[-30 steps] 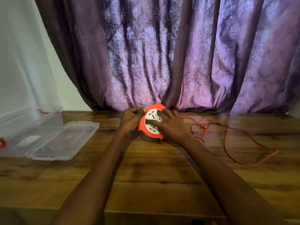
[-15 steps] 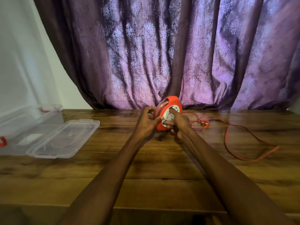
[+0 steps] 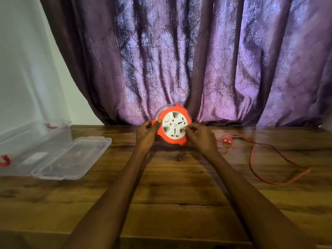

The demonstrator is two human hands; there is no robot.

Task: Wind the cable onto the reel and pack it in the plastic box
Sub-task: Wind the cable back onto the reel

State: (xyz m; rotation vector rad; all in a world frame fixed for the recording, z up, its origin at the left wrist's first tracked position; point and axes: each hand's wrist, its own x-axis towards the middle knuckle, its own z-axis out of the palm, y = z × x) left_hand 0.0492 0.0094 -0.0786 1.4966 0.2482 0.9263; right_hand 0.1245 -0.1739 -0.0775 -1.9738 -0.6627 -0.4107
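Note:
An orange cable reel (image 3: 172, 123) with a white socket face stands upright near the table's far edge, its face turned toward me. My left hand (image 3: 146, 134) grips its left rim. My right hand (image 3: 200, 136) holds its right side, fingers on the white face. The thin red cable (image 3: 258, 159) lies loose in a long loop on the table to the right, with its plug (image 3: 225, 140) just right of my right hand. The clear plastic box (image 3: 34, 141) stands open at the far left, its lid (image 3: 71, 158) lying flat beside it.
The wooden table (image 3: 161, 191) runs to a front edge near my elbows. A purple patterned curtain (image 3: 179, 60) hangs right behind the reel. A white wall is at the left. Red clips (image 3: 4, 160) show on the box.
The reel has turned from edge-on to facing me and sits a little lower. Both hands have shifted around its rim. The loose cable loop lies much as before.

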